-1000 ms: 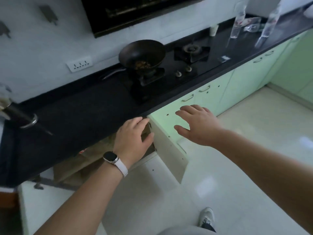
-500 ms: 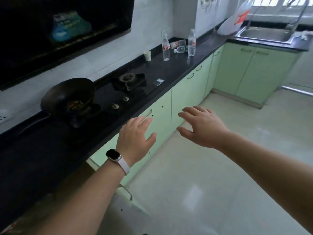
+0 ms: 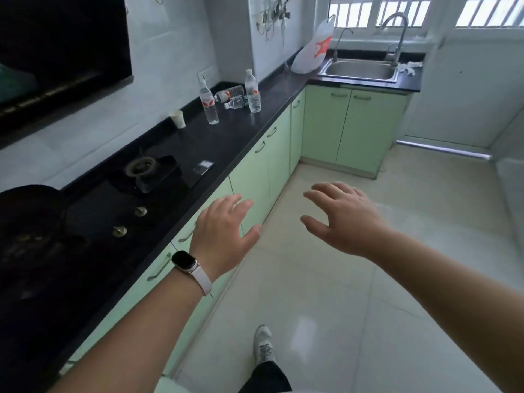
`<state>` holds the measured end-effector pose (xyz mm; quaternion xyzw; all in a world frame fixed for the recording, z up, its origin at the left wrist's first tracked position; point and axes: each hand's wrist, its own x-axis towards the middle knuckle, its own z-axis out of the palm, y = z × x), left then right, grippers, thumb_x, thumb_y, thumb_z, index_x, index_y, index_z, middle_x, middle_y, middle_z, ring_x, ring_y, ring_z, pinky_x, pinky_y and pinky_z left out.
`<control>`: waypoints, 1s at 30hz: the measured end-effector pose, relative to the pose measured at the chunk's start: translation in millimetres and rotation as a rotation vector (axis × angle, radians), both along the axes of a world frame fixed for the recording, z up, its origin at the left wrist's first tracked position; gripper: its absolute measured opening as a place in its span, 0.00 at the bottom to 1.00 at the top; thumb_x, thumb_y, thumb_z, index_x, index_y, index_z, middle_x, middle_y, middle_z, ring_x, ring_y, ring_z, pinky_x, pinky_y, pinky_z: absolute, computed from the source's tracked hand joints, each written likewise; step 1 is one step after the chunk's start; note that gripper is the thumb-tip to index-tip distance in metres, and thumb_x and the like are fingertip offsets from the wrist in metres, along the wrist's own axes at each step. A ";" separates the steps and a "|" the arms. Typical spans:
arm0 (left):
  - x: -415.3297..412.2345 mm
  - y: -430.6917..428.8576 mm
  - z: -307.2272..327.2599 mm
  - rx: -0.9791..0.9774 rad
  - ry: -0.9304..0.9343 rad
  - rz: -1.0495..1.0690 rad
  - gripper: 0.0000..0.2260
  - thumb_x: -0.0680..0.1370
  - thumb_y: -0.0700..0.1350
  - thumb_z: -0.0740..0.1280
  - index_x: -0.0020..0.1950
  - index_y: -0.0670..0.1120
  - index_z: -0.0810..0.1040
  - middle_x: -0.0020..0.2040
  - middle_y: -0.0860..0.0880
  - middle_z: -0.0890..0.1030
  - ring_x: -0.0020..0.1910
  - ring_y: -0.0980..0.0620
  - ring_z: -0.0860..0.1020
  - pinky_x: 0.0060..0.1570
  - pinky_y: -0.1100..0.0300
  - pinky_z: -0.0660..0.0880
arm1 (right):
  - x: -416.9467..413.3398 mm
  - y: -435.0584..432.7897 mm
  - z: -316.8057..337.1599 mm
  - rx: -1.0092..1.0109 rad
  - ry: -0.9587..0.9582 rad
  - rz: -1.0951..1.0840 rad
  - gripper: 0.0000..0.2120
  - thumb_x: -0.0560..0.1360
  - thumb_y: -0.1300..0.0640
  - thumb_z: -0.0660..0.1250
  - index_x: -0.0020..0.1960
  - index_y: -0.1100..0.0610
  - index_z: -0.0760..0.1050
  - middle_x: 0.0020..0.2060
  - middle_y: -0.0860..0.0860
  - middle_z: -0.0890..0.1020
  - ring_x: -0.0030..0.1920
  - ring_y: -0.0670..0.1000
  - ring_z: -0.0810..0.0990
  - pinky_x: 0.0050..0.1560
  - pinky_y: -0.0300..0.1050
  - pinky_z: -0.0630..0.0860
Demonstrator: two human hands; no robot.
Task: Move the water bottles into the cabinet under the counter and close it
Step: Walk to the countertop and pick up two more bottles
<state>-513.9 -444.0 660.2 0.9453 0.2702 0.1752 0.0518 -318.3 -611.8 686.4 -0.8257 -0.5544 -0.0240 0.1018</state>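
Note:
Several clear water bottles with red labels sit far along the black counter (image 3: 226,143). One upright bottle (image 3: 208,104) stands nearest the wall, another upright bottle (image 3: 253,92) stands near the counter's front, and two lie on their sides between them, a larger lying bottle (image 3: 230,93) and a smaller lying bottle (image 3: 236,103). My left hand (image 3: 224,234), with a watch on the wrist, hovers open in front of the green cabinet doors (image 3: 252,180). My right hand (image 3: 343,218) hovers open over the floor. Both hands are empty and well short of the bottles.
A gas hob (image 3: 147,177) with a dark wok (image 3: 31,219) fills the near counter. A white paper cup (image 3: 178,119) stands by the wall. A steel sink (image 3: 358,70) and a white bag (image 3: 313,51) are at the far corner. My shoe (image 3: 263,343) is on the pale tiled floor.
The view has swung right and up, away from the open cabinet at the left towards the bottles. Both hands stay open and spread, now in front of closed doors.

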 end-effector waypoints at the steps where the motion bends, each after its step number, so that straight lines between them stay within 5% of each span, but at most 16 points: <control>1: 10.2 8.7 -2.1 -0.006 -0.004 -0.013 0.26 0.75 0.61 0.58 0.65 0.47 0.79 0.64 0.44 0.79 0.65 0.42 0.76 0.60 0.44 0.73 | 7.8 5.7 -0.7 0.003 0.001 -0.015 0.32 0.74 0.33 0.51 0.69 0.49 0.71 0.67 0.48 0.75 0.68 0.55 0.70 0.65 0.51 0.65; 17: 158.9 235.8 -13.1 0.027 0.021 -0.191 0.25 0.76 0.60 0.58 0.67 0.48 0.78 0.64 0.44 0.79 0.65 0.42 0.75 0.61 0.43 0.72 | 124.1 201.2 1.2 -0.050 -0.054 -0.141 0.30 0.75 0.34 0.52 0.69 0.50 0.71 0.66 0.49 0.75 0.67 0.56 0.71 0.66 0.52 0.66; 30: 212.4 329.0 -14.1 0.049 -0.028 -0.184 0.25 0.75 0.59 0.60 0.65 0.47 0.79 0.63 0.44 0.80 0.65 0.40 0.76 0.61 0.42 0.73 | 180.4 306.9 6.5 -0.058 -0.115 -0.070 0.30 0.76 0.35 0.53 0.70 0.51 0.70 0.66 0.50 0.75 0.66 0.56 0.72 0.65 0.53 0.67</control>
